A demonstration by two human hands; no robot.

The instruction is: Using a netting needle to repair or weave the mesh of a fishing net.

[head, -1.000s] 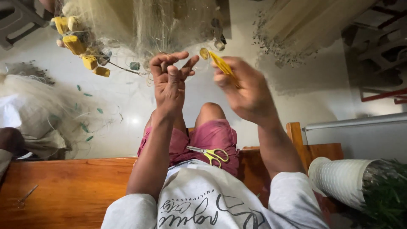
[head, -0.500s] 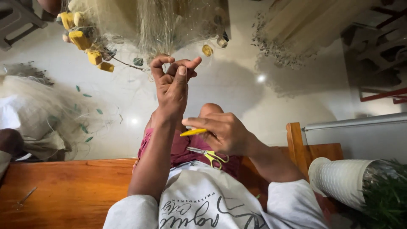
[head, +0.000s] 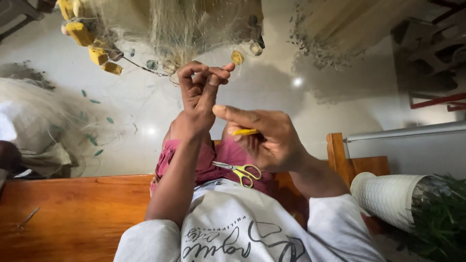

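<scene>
L hand (head: pixel 201 90) pinched on fishing net (head: pixel 184 29), R hand (head: pixel 264 136) gripping yellow netting needle (head: pixel 245 131) (scissors (head: pixel 240 171) on lap)

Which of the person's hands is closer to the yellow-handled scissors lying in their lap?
The right. The right hand hovers just above the scissors, holding a yellow tool; the left hand is raised higher, at the fishing net.

Pale net (head: pixel 194 24), yellow floats (head: pixel 80 33) — yellow-handled scissors (head: pixel 241 171), maroon shorts (head: pixel 228 155), orange-brown bench (head: pixel 77 213)
</scene>
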